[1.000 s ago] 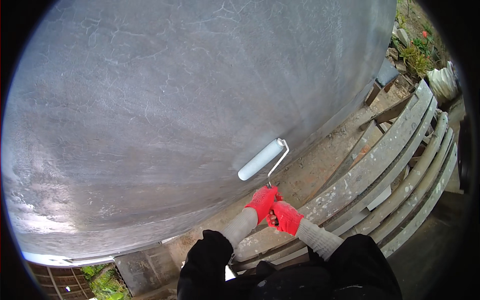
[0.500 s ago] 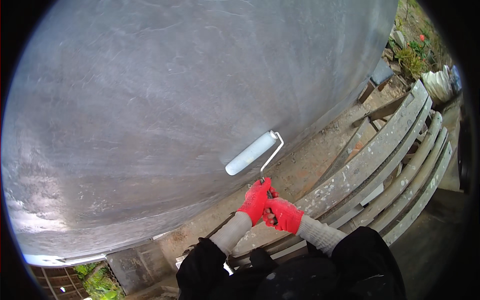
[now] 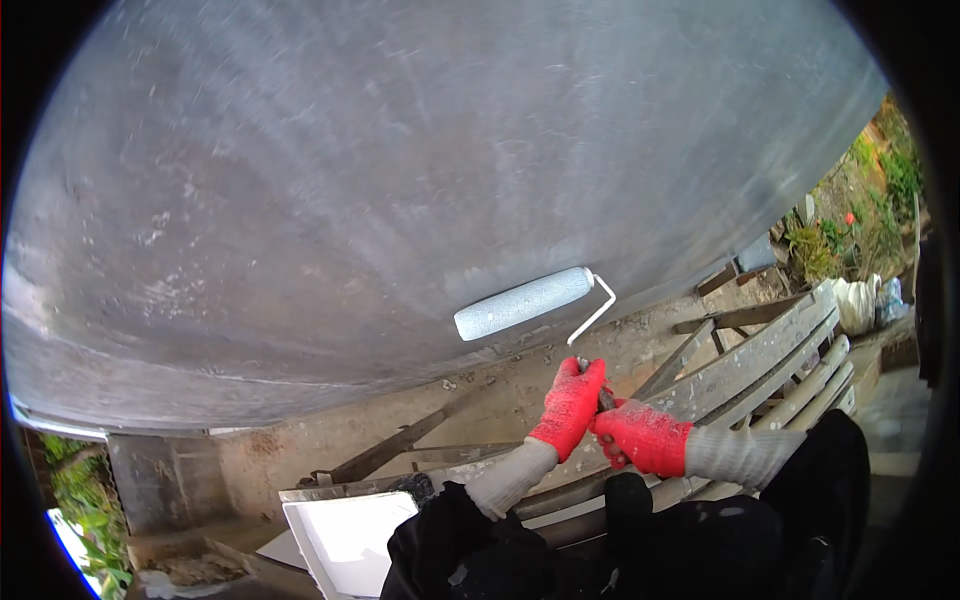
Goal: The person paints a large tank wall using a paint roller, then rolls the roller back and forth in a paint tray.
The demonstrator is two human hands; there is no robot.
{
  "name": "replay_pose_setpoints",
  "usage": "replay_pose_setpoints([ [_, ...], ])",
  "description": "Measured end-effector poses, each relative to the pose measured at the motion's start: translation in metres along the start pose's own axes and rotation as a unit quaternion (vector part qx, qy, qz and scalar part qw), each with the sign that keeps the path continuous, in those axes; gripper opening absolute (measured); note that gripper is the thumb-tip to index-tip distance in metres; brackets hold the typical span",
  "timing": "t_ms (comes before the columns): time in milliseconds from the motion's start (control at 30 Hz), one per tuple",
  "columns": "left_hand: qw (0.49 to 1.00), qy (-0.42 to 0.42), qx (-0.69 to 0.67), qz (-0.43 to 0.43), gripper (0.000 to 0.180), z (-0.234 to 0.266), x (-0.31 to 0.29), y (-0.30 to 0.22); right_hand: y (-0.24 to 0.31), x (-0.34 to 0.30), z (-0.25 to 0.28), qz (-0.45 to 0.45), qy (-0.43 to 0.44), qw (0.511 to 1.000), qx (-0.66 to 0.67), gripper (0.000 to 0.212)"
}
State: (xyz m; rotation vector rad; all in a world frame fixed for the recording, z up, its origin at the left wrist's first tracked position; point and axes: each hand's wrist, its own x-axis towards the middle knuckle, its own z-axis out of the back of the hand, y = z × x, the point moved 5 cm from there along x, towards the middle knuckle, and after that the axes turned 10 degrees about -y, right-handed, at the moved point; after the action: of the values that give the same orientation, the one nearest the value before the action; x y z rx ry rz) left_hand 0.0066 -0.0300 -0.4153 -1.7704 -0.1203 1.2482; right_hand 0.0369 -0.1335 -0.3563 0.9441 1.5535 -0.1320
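A paint roller [image 3: 525,302] with a pale, textured sleeve and a white bent wire frame lies against the grey wall [image 3: 380,180]. Both my hands, in red-coated gloves with grey cuffs, are closed around its dark handle. My left hand [image 3: 572,405] grips the upper part, just below the wire. Lower down and to the right, my right hand [image 3: 645,436] wraps the handle's end. Most of the handle is hidden by the gloves.
A white tray [image 3: 350,540] sits at lower left beside my sleeve. Paint-spattered planks and poles [image 3: 740,370] run below and right of my hands. Rubble, plants [image 3: 820,250] and a white sack [image 3: 857,303] lie at far right. A grey block [image 3: 165,483] stands at left.
The view has turned, and the white tray now shows at lower left. The roller lies flatter in the picture, its frame farther right. Both hands keep hold of the handle.
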Motion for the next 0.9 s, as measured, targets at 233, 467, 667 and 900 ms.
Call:
replay_pose_setpoints([
  [233,0.997,0.023,0.028,-0.070,0.045,0.031,0.007,0.005,0.028,-0.007,-0.024,-0.088,-0.058,0.994,0.016,0.012],
  [467,0.992,-0.039,0.041,-0.113,0.047,0.048,-0.017,0.020,0.026,0.013,-0.018,-0.142,-0.055,0.984,0.095,0.025],
  [667,0.995,-0.016,0.025,-0.094,0.039,0.070,-0.037,0.020,0.020,0.044,-0.022,-0.098,-0.048,0.988,0.112,0.026],
  [900,0.994,-0.051,0.020,-0.099,0.035,0.103,-0.050,0.030,-0.007,0.181,-0.019,0.004,-0.030,0.995,0.097,0.023],
])
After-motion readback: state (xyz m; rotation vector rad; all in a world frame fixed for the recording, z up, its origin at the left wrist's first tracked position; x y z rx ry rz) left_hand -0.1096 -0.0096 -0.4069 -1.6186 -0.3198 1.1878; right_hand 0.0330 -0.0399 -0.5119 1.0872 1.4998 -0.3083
